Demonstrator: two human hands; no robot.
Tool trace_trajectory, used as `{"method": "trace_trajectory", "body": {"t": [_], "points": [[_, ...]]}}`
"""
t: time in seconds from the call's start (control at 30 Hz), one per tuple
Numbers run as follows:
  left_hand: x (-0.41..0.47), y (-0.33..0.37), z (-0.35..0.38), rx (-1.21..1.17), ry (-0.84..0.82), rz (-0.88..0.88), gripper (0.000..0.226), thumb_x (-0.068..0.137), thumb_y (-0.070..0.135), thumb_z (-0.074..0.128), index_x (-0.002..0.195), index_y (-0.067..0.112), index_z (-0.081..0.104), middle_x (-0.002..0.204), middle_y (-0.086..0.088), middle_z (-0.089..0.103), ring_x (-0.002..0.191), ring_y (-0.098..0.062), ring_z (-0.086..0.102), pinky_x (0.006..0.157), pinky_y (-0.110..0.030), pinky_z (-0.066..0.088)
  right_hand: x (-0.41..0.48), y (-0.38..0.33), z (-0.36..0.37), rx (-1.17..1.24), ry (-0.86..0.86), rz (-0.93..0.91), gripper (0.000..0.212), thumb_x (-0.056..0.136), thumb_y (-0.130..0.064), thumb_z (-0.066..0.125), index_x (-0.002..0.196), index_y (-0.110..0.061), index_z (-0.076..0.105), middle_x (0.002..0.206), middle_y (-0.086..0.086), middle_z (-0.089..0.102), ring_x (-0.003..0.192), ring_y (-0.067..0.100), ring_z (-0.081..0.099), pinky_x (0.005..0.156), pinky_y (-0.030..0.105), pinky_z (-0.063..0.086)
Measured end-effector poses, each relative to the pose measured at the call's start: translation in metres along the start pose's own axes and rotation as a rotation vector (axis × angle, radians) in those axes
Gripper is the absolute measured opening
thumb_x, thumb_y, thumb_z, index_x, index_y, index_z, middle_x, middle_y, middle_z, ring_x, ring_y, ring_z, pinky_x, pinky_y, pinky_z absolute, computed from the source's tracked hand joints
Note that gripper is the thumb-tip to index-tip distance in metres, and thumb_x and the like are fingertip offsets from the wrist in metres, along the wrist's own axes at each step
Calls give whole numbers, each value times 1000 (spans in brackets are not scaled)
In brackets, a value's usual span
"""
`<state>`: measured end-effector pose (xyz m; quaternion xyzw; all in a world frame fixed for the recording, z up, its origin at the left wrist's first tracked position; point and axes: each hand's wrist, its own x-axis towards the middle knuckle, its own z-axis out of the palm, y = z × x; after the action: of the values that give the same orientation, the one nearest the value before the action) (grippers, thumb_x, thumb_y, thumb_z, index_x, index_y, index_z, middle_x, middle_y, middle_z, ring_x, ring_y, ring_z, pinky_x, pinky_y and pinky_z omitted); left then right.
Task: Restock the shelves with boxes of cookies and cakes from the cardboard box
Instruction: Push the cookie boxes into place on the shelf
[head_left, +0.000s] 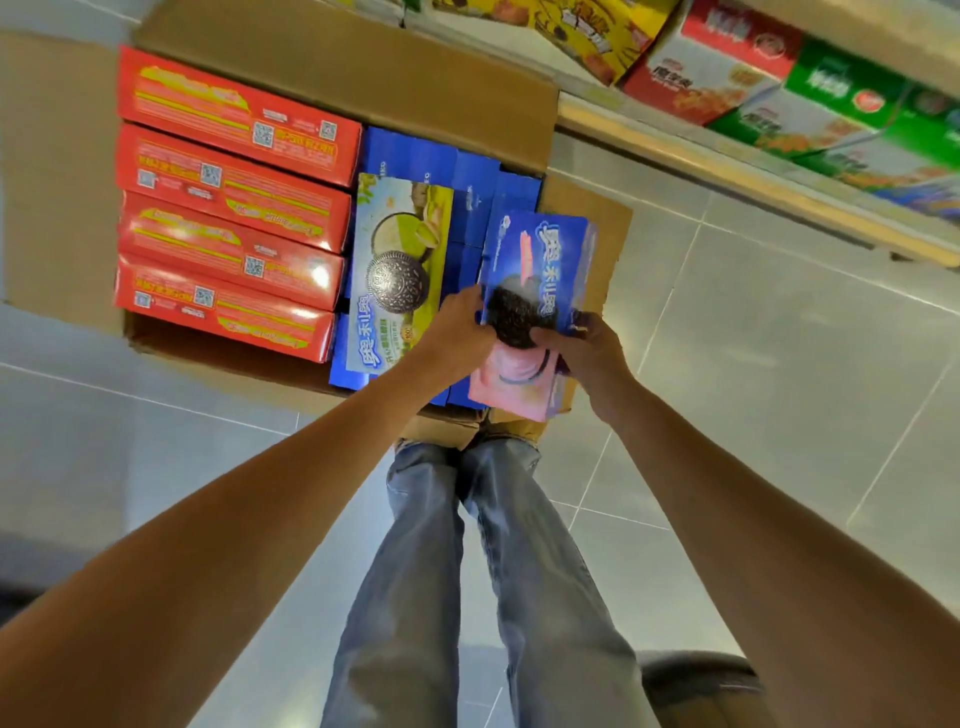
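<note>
An open cardboard box (363, 78) lies on the floor in front of my legs. Its left half holds several red boxes (228, 202) standing on edge. Its right half holds blue cookie boxes (415, 156), with a green-and-blue cookie box (400, 270) lying on top. A blue-and-pink cookie box (535, 270) is lifted at the carton's right side. My right hand (582, 348) grips its near right edge with curled fingers. My left hand (462, 327) holds its left edge, fingers bent around it.
A shelf edge (727, 171) runs across the upper right, stocked with red, green and yellow snack boxes (831, 88). Grey tiled floor (779, 364) surrounds the carton. My legs in jeans (467, 571) stand right behind it. A dark object (696, 675) sits low right.
</note>
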<state>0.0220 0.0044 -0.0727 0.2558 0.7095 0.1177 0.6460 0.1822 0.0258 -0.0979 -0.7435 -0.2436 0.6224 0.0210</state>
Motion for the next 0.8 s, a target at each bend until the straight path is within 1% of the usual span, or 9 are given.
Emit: {"method": "trace_trajectory", "body": {"t": [0.03, 0.1, 0.17, 0.23, 0.37, 0.47, 0.53, 0.63, 0.8], "points": [[-11, 6, -1, 43, 7, 51, 37, 81, -1, 44, 116, 8, 50, 122, -25, 51, 73, -28, 53, 49, -17, 38, -15, -8, -6, -45, 42, -41, 41, 69, -12, 81, 100, -12, 55, 90, 8, 62, 73, 22, 58, 68, 35, 48], [-28, 15, -6, 177, 69, 172, 57, 85, 4, 47, 139, 13, 34, 141, -16, 35, 117, -35, 48, 80, -28, 48, -31, -21, -10, -114, 64, -93, 38, 67, -13, 82, 92, -15, 54, 77, 0, 58, 67, 17, 54, 62, 29, 43], [-51, 32, -15, 313, 160, 307, 69, 89, 4, 50, 149, 9, 16, 154, -12, 14, 141, -29, 22, 111, -38, 32, -52, -39, -17, -187, 24, -171, 34, 68, -15, 81, 87, -17, 53, 71, -7, 55, 63, 11, 53, 56, 23, 40], [-78, 53, -29, 509, 174, 454, 75, 89, 5, 52, 150, 8, 9, 158, -12, 3, 147, -28, 5, 118, -37, 14, -78, -60, -25, -283, -50, -239, 32, 69, -17, 80, 81, -22, 52, 73, -9, 56, 66, 10, 55, 57, 24, 41], [-125, 105, -60, 1168, 95, 736, 80, 87, 23, 59, 151, 11, 12, 159, -13, 5, 147, -33, 0, 119, -47, 4, -148, -115, -41, -573, -149, -389, 36, 66, -20, 81, 89, -19, 53, 77, -7, 55, 68, 11, 54, 60, 25, 39], [-171, 161, -78, 1573, 45, 727, 78, 90, 44, 53, 150, 14, 14, 158, -8, 10, 147, -27, 4, 117, -50, 5, -207, -157, -52, -728, -230, -487, 44, 63, -16, 82, 101, -16, 59, 93, 0, 63, 82, 19, 60, 72, 29, 47], [-201, 197, -90, 1587, 0, 700, 73, 87, 50, 55, 144, 15, 27, 151, -7, 30, 142, -26, 23, 113, -46, 18, -245, -183, -62, -821, -272, -524, 51, 63, -17, 82, 110, -13, 60, 104, 5, 66, 92, 23, 62, 86, 36, 51], [-262, 250, -111, 1440, -17, 696, 59, 84, 53, 59, 127, 16, 44, 124, -6, 55, 112, -27, 53, 91, -36, 40, -320, -227, -83, -930, -253, -616, 52, 66, -23, 82, 110, -13, 57, 106, 7, 63, 96, 26, 61, 85, 41, 51], [-364, 319, -133, 1361, 22, 705, 49, 89, 51, 53, 118, 13, 44, 100, -2, 51, 84, -23, 50, 73, -34, 39, -441, -283, -118, -1005, -152, -790, 61, 74, -26, 79, 126, -13, 50, 119, 2, 56, 108, 22, 56, 86, 33, 49]]}}
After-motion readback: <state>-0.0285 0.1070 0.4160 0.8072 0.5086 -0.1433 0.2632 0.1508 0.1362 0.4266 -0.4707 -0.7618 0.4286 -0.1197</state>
